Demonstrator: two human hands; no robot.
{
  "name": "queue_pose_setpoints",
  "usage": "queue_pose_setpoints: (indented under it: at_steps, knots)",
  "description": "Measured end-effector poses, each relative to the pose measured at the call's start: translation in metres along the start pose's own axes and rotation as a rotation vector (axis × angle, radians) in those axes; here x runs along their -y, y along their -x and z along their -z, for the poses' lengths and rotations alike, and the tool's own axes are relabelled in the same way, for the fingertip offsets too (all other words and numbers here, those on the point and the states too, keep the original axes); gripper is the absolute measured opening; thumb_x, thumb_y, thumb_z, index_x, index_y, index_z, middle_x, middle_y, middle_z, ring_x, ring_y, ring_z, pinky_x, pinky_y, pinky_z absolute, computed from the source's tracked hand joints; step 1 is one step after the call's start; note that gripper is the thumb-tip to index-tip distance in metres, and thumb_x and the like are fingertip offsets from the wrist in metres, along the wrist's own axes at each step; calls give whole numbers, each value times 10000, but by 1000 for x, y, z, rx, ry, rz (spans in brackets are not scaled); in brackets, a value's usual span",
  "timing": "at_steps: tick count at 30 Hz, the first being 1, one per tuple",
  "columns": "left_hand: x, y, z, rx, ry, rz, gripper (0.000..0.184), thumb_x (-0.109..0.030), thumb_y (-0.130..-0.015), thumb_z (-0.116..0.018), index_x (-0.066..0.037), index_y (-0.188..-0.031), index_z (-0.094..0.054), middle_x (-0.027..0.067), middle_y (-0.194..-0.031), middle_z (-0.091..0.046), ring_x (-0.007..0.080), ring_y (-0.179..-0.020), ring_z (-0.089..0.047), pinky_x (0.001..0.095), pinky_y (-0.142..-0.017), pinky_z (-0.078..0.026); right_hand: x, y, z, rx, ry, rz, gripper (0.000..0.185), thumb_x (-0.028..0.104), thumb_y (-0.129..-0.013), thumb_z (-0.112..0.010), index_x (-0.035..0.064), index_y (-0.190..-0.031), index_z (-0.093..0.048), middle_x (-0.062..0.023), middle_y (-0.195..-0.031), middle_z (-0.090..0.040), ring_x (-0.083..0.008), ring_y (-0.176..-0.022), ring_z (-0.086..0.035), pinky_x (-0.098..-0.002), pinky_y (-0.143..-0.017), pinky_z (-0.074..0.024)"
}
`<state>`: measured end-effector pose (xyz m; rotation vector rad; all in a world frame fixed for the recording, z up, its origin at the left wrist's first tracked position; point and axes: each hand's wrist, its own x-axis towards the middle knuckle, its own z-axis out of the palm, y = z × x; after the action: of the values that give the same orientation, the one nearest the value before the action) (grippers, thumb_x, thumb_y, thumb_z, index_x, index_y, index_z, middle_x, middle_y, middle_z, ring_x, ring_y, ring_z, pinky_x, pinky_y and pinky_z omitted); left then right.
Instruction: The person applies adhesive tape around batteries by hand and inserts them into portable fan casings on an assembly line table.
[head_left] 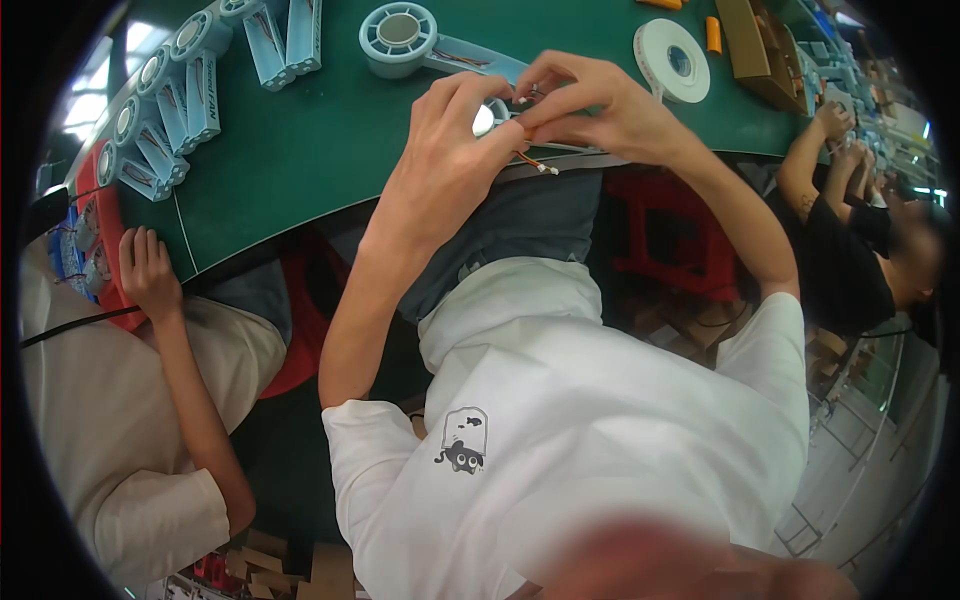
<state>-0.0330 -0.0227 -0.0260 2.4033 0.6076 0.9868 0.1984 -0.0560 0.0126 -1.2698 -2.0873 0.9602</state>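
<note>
Both my hands meet above the near edge of the green table. Between them is a light blue handheld fan housing [489, 118], mostly covered by my fingers. My left hand [450, 140] is closed at the housing, thumb and fingers bent together. My right hand [605, 108] pinches thin wires [527, 98] at its fingertips. A short wire lead with a white connector [547, 169] hangs below my fingers. Just beyond lies another light blue fan housing [399, 62], its round head to the left and its handle running toward my right hand.
More fan housings [190, 85] stand in a row at the left. A white tape roll [652, 50], an orange cylinder [713, 35] and a cardboard box [738, 45] lie at the right. A co-worker's hand [150, 272] is near a red tray [112, 215]; another person works far right.
</note>
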Motion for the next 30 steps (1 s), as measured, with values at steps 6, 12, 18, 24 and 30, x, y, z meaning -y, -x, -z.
queue_pose_setpoints:
  at_steps: [6, 12, 18, 24, 30]
  knots:
    - [-5, 2, -6, -5, -13, 9, 159, -48, -783, -763, -76, -913, -675, 105, -1255, -593, 330, -1209, -549, 459, -995, -466, 9, 14, -30, -382, -389, -266, 327, 25, -828, -837, 50, -1002, -562, -32, -1047, -588, -147, -922, -591, -316, -869, -528]
    - [-4, 2, -4, 14, 48, 38, 153, -44, -779, -769, -83, -896, -677, 99, -1254, -591, 324, -1193, -553, 453, -975, -471, 5, 20, -25, -345, -103, -342, 424, 132, -828, -864, 76, -1023, -491, -23, -987, -515, -137, -879, -534, -289, -809, -485]
    - [-3, -1, -5, -1, 8, 11, 198, -25, -759, -807, -91, -896, -681, 102, -1259, -597, 327, -1177, -561, 433, -935, -488, 9, 17, -14, -283, 82, -356, 383, 211, -847, -866, 54, -990, -547, -23, -917, -530, -121, -844, -539, -267, -719, -456]
    - [-6, 0, 3, 4, -41, -9, 201, -8, -737, -849, -77, -893, -742, 94, -1248, -626, 309, -1129, -586, 391, -822, -518, -9, 53, 24, -755, -325, -195, 129, 103, -970, -710, 14, -1031, -640, -30, -918, -625, -103, -818, -590, -263, -757, -485]
    - [-6, -1, 1, 23, -83, -86, 229, -11, -712, -875, -78, -887, -745, 115, -1213, -654, 327, -1115, -618, 382, -826, -532, -35, 113, 30, -802, -139, -121, 107, 92, -992, -668, -13, -1018, -664, -76, -921, -671, -134, -788, -623, -271, -720, -492]
